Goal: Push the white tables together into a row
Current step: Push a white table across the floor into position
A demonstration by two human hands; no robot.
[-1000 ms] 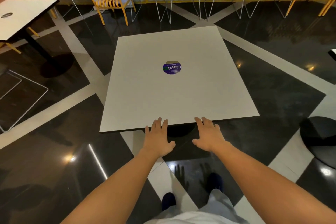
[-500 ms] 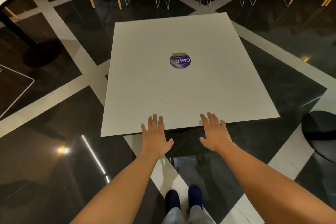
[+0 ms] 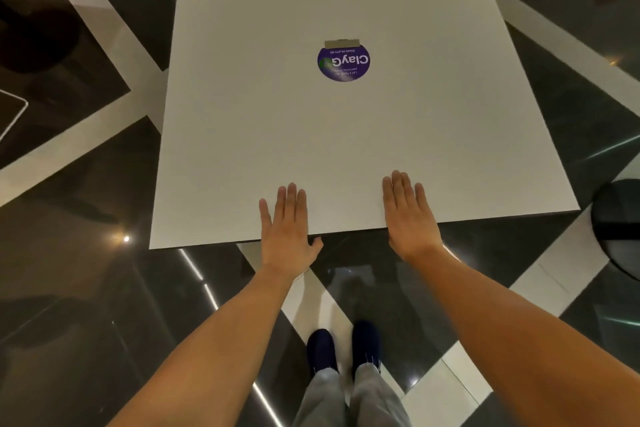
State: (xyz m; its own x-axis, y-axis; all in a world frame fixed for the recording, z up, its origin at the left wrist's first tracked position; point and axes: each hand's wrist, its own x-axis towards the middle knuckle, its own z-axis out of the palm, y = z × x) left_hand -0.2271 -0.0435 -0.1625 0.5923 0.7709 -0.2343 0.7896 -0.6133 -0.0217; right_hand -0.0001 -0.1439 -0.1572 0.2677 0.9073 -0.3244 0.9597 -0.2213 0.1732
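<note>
Step in hand: judged to be the start of a push, with both palms set on the white surface (image 3: 311, 135) and no second table top in view.
Left hand (image 3: 285, 224): lay flat and open on the top at the near edge, fingers straight and close together, thumb off the rim and gripping nothing.
Right hand (image 3: 407, 215): also flat and open at the near edge, just right of the left hand. Its thumb was hidden, so I cannot tell whether it hooked under the rim.
White surface: directly ahead of the person, filling the middle of the view, with a purple round sticker (image 3: 343, 61) near its centre.
Pushing well: flat palms would probably slide on a smooth top. Pressing the heels of the hands against the rim looked surer, with even force on both sides so that the top would not swing.
Near edge: dark and thin, running slightly uphill to the right. The person's shoes (image 3: 343, 347) stood just behind it.
Right side: a black round base (image 3: 616, 225) sat near the right corner, the closest obstacle to a sideways move.
Left side: glossy dark floor (image 3: 86, 288) with pale bands. A thin wire frame (image 3: 14, 114) lay well apart at the frame edge.
Far side: cut off at the top of the frame, so I cannot tell what room lay ahead.
</note>
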